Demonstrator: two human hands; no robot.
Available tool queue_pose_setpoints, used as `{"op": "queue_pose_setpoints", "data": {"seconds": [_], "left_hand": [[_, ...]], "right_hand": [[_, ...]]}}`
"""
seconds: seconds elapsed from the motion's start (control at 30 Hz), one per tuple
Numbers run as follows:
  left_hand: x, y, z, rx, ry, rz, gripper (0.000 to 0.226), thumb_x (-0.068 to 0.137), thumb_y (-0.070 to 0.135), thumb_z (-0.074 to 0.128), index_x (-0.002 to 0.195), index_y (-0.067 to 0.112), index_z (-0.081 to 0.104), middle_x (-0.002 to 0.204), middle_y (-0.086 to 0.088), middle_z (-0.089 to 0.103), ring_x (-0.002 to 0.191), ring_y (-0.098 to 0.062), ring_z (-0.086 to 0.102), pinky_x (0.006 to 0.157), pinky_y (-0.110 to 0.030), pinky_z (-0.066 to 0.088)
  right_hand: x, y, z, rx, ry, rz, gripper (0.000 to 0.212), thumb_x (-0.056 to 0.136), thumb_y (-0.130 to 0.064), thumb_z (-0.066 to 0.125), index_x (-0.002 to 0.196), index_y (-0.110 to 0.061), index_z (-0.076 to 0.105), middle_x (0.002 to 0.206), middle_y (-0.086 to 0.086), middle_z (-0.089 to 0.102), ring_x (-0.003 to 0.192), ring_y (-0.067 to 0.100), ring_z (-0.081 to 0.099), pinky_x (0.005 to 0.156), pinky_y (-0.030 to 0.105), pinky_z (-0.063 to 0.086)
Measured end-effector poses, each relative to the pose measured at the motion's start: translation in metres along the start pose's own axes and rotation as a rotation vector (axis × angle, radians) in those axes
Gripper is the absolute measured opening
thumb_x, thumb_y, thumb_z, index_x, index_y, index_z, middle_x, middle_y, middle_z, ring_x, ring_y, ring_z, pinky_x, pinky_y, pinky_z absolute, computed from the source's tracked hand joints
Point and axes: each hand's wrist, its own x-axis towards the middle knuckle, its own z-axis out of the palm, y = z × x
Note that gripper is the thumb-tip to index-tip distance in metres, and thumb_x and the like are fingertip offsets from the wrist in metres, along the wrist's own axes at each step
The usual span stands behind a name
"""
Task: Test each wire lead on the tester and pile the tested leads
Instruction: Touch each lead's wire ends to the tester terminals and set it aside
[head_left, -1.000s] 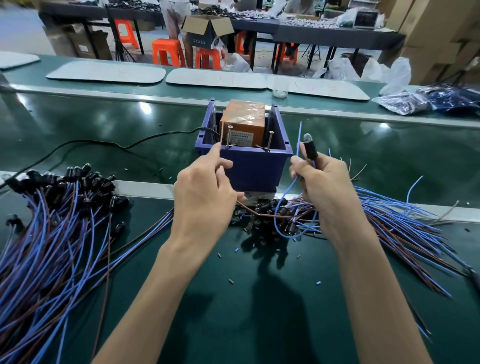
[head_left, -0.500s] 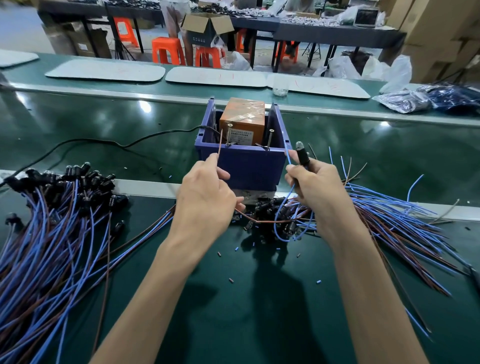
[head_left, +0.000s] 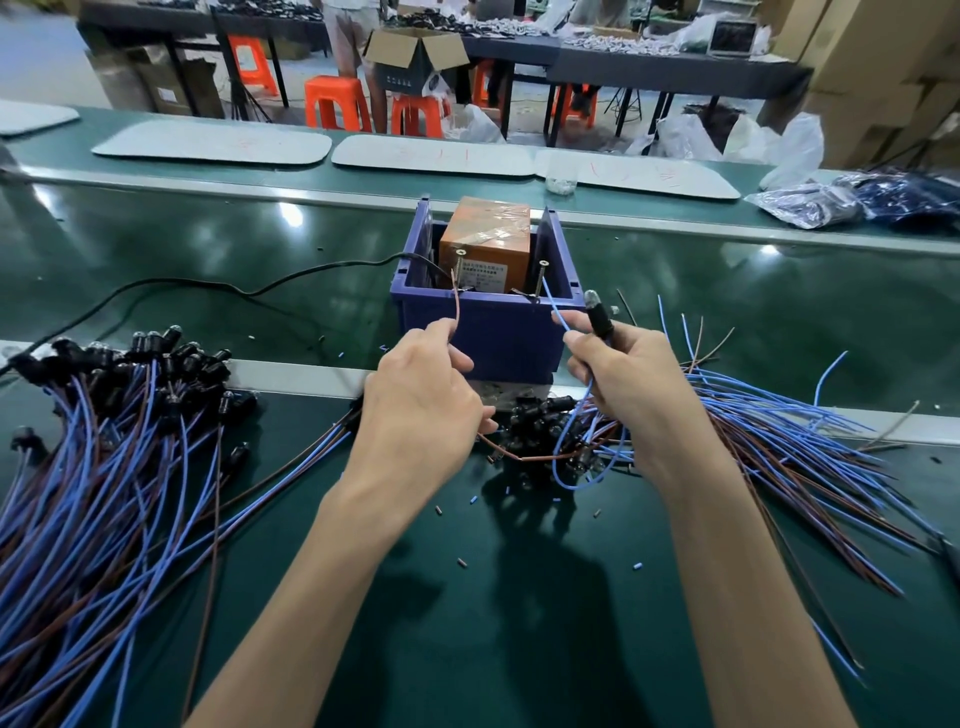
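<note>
The tester is a purple box (head_left: 483, 332) with an orange unit (head_left: 485, 241) inside and two upright screws, left screw (head_left: 458, 265) and right screw (head_left: 542, 278), at its front. My left hand (head_left: 421, 405) pinches the brown wire (head_left: 456, 309) of one lead, its tip at the left screw. My right hand (head_left: 628, 384) grips the lead's black LED head (head_left: 597, 314) and holds its blue wire (head_left: 556, 309) up to the right screw. A pile of leads (head_left: 104, 457) lies at the left. Another heap of leads (head_left: 769, 441) spreads right and under my hands.
A black cable (head_left: 218, 288) runs from the tester leftward over the green belt (head_left: 156, 249). Small cut wire bits (head_left: 461, 561) dot the green mat. White trays (head_left: 213, 143) sit on the far shelf, plastic bags (head_left: 857, 200) at the far right.
Both hands rose toward the tester. The brown wire tip now reaches the left screw and the blue wire tip has swung left onto the right screw.
</note>
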Motion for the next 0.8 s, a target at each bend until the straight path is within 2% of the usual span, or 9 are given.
{"op": "queue_pose_setpoints", "data": {"seconds": [0.2, 0.37, 0.63, 0.8], "left_hand": [[-0.0026, 0.0004, 0.0014, -0.021, -0.023, 0.006, 0.053, 0.089, -0.007, 0.035, 0.135, 0.015, 0.047, 0.093, 0.01, 0.051, 0.05, -0.004, 0.066, 0.055, -0.005, 0.045], [-0.0029, 0.0015, 0.0016, -0.024, -0.035, 0.012, 0.054, 0.088, -0.008, 0.034, 0.135, 0.015, 0.048, 0.094, 0.009, 0.051, 0.051, -0.002, 0.065, 0.052, -0.005, 0.044], [-0.0048, 0.0036, 0.0, 0.0, -0.086, 0.023, 0.052, 0.088, -0.007, 0.035, 0.133, 0.014, 0.048, 0.092, 0.011, 0.05, 0.056, -0.014, 0.069, 0.058, -0.009, 0.048], [-0.0059, 0.0051, -0.0005, 0.006, -0.108, 0.03, 0.053, 0.087, -0.007, 0.037, 0.135, 0.014, 0.047, 0.092, 0.011, 0.05, 0.058, -0.017, 0.07, 0.068, -0.018, 0.051]], "right_hand": [[-0.0031, -0.0023, 0.0002, 0.004, -0.007, -0.002, 0.02, 0.096, -0.01, 0.051, 0.104, -0.02, 0.067, 0.04, -0.018, 0.044, 0.035, -0.001, 0.04, 0.039, 0.005, 0.029], [-0.0047, -0.0036, 0.0016, -0.02, -0.004, -0.01, 0.021, 0.096, -0.009, 0.052, 0.102, -0.021, 0.068, 0.039, -0.018, 0.043, 0.036, -0.001, 0.04, 0.039, 0.005, 0.029], [-0.0051, -0.0038, 0.0042, -0.026, -0.015, -0.007, 0.023, 0.095, -0.008, 0.051, 0.096, -0.022, 0.069, 0.04, -0.017, 0.041, 0.038, -0.001, 0.039, 0.04, 0.006, 0.029], [-0.0048, -0.0034, 0.003, -0.034, 0.004, -0.017, 0.022, 0.097, -0.009, 0.049, 0.094, -0.021, 0.067, 0.04, -0.013, 0.042, 0.035, 0.0, 0.036, 0.038, 0.007, 0.027]]}}
